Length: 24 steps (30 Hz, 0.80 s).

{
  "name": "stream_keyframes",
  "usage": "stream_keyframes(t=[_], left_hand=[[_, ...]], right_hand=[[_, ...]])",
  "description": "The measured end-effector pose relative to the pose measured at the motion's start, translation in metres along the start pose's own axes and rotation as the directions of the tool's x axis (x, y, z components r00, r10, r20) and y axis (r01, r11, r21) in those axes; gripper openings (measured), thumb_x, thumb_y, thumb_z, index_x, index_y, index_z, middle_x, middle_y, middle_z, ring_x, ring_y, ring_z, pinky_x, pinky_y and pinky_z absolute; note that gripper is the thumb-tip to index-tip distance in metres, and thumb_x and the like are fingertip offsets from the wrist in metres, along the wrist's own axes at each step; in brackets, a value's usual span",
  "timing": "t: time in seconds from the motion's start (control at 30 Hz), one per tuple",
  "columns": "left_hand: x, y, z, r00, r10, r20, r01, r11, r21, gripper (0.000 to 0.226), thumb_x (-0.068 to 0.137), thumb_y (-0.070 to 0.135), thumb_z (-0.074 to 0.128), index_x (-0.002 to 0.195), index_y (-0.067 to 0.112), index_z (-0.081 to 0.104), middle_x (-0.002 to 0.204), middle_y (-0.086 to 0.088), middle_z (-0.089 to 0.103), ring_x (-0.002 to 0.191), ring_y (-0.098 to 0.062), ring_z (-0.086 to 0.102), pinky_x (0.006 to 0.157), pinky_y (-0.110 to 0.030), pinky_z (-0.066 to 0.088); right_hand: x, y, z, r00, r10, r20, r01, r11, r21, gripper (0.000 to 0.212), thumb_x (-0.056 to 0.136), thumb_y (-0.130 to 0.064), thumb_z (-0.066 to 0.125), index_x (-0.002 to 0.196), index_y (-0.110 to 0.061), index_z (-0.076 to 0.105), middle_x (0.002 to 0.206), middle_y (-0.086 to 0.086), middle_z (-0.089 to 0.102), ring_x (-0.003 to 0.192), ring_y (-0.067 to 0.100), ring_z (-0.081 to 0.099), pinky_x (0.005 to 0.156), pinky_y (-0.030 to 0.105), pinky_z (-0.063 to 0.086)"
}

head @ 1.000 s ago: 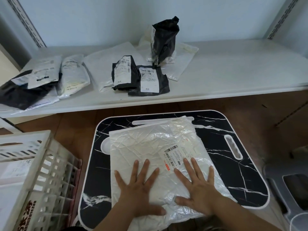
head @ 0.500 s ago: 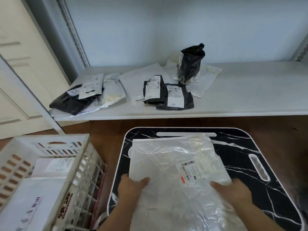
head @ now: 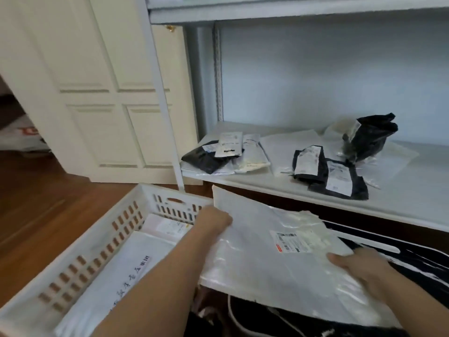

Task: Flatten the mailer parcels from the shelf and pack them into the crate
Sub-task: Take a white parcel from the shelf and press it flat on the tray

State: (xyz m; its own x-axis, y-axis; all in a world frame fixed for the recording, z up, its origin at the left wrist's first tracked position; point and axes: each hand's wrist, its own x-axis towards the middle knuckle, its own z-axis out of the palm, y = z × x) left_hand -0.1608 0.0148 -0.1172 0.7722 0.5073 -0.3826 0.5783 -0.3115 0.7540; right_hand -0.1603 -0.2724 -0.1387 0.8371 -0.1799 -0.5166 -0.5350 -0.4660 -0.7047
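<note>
- We are in a room with a cream panelled door [head: 116, 98], a wood floor, and a pale metal shelf [head: 401, 190] running along the wall ahead of us.
- On the shelf wait the parcels not yet handled — a black one standing upright [head: 371, 137], two black labelled ones lying flat [head: 330, 173], and a mixed pile at the left end [head: 226, 154].
- The white slatted crate [head: 80, 244] sits on the floor at our lower left, with white mailers already lying flat inside.
- The black marbled worktop [head: 418, 261] shows at lower right, mostly hidden under the parcel.
- The large white mailer [head: 272, 254], flattened, is held above the worktop edge, its left corner reaching over the crate's far rim.
- Our left hand [head: 213, 221] grips the mailer's left edge, fingers curled under; our right hand [head: 359, 266] pinches its right edge, thumb on top.
- The crate lies to the left of both hands, and the left hand is nearer — already over the opening. We judge the mailer's long axis must travel leftward and down to lie flat on the stack.
</note>
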Motion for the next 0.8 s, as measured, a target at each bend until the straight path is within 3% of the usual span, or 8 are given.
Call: stream_keyframes(t=[0.1,0.2,0.3,0.4,0.5,0.63,0.7,0.8], left_hand=[[0.009,-0.009,-0.071,0.994,0.029,-0.104,-0.030,1.000,-0.006,0.030,0.084,0.013,0.068,0.106,-0.003,0.058,0.103,-0.013,0.059,0.100,-0.031,0.059,0.087,-0.035,0.049],[0.019,-0.036,-0.134,0.980,0.004,-0.199,-0.051,0.971,-0.233,0.035,0.082,0.008,0.070,0.113,-0.005,0.060,0.110,-0.020,0.064,0.098,-0.034,0.063,0.088,-0.040,0.052],[0.019,-0.077,-0.180,0.966,-0.077,-0.249,-0.055,0.873,-0.484,0.029,0.086,0.002,0.067,0.113,-0.005,0.059,0.106,-0.022,0.065,0.083,-0.031,0.063,0.074,-0.036,0.052],[0.026,-0.123,-0.198,0.951,-0.188,-0.245,-0.033,0.728,-0.684,0.034,0.088,0.004,0.065,0.119,-0.006,0.056,0.104,-0.023,0.065,0.079,-0.031,0.063,0.082,-0.043,0.053],[0.038,-0.166,-0.182,0.912,-0.362,-0.194,0.038,0.546,-0.837,0.027,0.091,0.007,0.063,0.115,0.000,0.055,0.089,-0.017,0.063,0.073,-0.029,0.060,0.082,-0.048,0.052],[0.062,-0.211,-0.143,0.866,-0.490,-0.099,0.071,0.316,-0.946,0.026,0.093,0.009,0.060,0.118,0.004,0.056,0.104,-0.018,0.064,0.080,-0.031,0.062,0.071,-0.046,0.056],[0.067,-0.225,-0.122,0.837,-0.543,-0.071,0.061,0.221,-0.973,0.025,0.092,0.011,0.062,0.116,0.004,0.058,0.099,-0.017,0.065,0.075,-0.029,0.062,0.069,-0.046,0.056],[0.076,-0.241,-0.091,0.733,-0.673,-0.100,-0.003,0.144,-0.990,0.031,0.088,0.008,0.066,0.117,-0.003,0.059,0.090,-0.015,0.064,0.070,-0.028,0.061,0.082,-0.050,0.054]], right_hand=[[-0.013,-0.047,0.036,0.984,-0.085,0.154,0.076,0.995,0.065,0.029,0.080,-0.017,0.077,0.087,0.005,0.060,0.078,0.017,0.066,0.069,0.031,0.063,0.055,0.034,0.047],[-0.024,-0.083,0.075,0.919,-0.148,0.365,0.127,0.989,0.081,0.036,0.080,-0.025,0.077,0.103,0.000,0.067,0.091,0.016,0.074,0.084,0.033,0.071,0.072,0.038,0.056],[-0.033,-0.107,0.110,0.844,-0.193,0.500,0.161,0.981,0.106,0.031,0.080,-0.016,0.076,0.106,-0.003,0.066,0.097,0.013,0.074,0.089,0.030,0.071,0.075,0.037,0.057],[-0.036,-0.123,0.143,0.868,-0.254,0.427,0.199,0.965,0.171,0.028,0.081,-0.011,0.075,0.105,-0.002,0.062,0.094,0.012,0.071,0.079,0.024,0.068,0.061,0.029,0.057],[-0.029,-0.136,0.177,0.918,-0.249,0.310,0.120,0.917,0.380,0.036,0.085,-0.001,0.068,0.119,-0.002,0.057,0.099,0.013,0.064,0.077,0.019,0.061,0.046,0.021,0.053],[-0.015,-0.149,0.217,0.932,-0.339,0.130,0.269,0.886,0.377,0.059,0.086,0.008,0.059,0.134,-0.024,0.046,0.120,0.012,0.054,0.100,0.028,0.061,0.067,0.036,0.058],[-0.009,-0.150,0.237,0.892,-0.396,0.220,0.343,0.907,0.244,0.057,0.089,0.001,0.059,0.136,-0.030,0.047,0.125,0.010,0.054,0.105,0.026,0.059,0.087,0.042,0.055],[0.001,-0.144,0.265,0.827,-0.352,0.438,0.329,0.935,0.130,0.060,0.090,-0.014,0.064,0.143,-0.029,0.040,0.139,0.004,0.048,0.120,0.023,0.051,0.103,0.044,0.045]])
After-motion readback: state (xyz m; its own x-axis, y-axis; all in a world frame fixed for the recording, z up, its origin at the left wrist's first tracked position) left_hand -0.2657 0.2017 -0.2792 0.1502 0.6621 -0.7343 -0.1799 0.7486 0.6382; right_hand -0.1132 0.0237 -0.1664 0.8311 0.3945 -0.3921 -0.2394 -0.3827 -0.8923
